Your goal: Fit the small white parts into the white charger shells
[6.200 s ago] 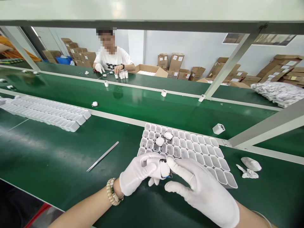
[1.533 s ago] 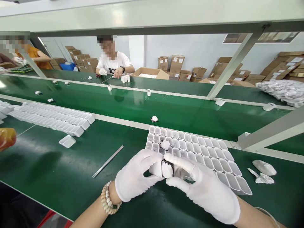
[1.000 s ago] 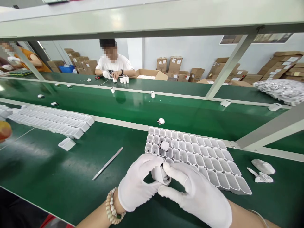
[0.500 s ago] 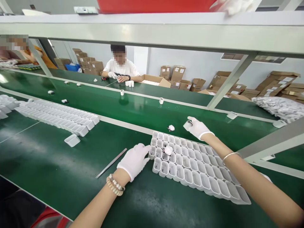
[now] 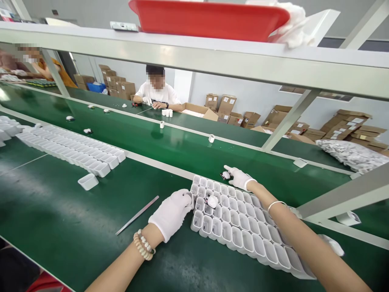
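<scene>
My left hand (image 5: 173, 213), in a white glove, is closed on a white plastic cup (image 5: 191, 197) at the left end of the rows of cups. Above the green belt my right hand (image 5: 241, 178), also gloved, reaches out with index finger and thumb apart. Between or just beside those fingers lies a small white part with a black piece (image 5: 225, 175); I cannot tell whether they touch it. A similar white part (image 5: 212, 201) rests on top of the open cups (image 5: 235, 219). Metal tweezers (image 5: 137, 215) lie on the table left of my left hand.
More white cups (image 5: 69, 148) stand in rows at left, with a single cup (image 5: 88, 181) in front. A shelf beam (image 5: 194, 59) crosses above, bearing a red tray (image 5: 209, 20). A slanted post (image 5: 349, 190) stands at right. A co-worker (image 5: 158, 93) sits across the belt.
My right hand has moved left to the small white part; the pale piece seen at its fingers earlier no longer shows there. My left fingers have closed on a cup. The view has tilted up.
</scene>
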The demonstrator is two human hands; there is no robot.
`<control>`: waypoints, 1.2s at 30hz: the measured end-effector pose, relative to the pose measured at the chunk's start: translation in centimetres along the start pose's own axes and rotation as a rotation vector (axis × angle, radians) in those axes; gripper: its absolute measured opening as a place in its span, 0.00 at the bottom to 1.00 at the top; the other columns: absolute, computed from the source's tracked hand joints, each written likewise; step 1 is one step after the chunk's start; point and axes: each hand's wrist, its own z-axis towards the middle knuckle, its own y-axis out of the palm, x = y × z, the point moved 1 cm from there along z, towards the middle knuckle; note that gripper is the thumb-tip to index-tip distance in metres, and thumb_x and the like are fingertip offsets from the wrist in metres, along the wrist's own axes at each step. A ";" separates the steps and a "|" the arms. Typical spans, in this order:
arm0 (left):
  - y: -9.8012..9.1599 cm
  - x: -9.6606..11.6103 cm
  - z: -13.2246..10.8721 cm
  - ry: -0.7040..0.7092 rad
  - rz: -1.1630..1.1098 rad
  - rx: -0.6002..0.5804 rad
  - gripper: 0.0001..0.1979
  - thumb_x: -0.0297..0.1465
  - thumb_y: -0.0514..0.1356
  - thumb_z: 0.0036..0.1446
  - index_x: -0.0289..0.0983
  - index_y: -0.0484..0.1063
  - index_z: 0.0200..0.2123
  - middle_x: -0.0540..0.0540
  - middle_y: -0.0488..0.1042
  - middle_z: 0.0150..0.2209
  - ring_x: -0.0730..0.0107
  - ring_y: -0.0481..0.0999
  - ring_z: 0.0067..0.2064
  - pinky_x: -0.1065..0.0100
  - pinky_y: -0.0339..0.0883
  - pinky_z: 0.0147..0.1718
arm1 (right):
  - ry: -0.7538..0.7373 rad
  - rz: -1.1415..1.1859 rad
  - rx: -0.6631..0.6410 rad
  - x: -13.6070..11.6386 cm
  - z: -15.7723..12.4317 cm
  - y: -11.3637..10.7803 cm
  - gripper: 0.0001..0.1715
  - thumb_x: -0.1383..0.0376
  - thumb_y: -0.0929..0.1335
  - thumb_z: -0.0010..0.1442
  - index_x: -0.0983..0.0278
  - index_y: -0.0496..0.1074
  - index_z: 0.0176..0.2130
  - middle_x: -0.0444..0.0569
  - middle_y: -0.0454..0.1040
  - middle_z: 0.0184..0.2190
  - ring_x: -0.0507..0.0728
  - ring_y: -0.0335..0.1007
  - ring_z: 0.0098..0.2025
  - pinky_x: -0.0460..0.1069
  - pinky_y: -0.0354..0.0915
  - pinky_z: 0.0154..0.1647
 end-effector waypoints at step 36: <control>-1.4 3.2 -2.3 0.398 -0.360 0.306 0.25 0.19 0.62 0.56 0.42 0.64 0.55 0.42 0.76 0.49 0.58 0.75 0.54 0.55 0.73 0.51 | -0.295 0.671 0.060 -10.1 -17.9 0.2 0.24 0.52 0.76 0.53 0.52 0.78 0.50 0.45 0.82 0.43 0.63 0.79 0.46 0.60 0.75 0.52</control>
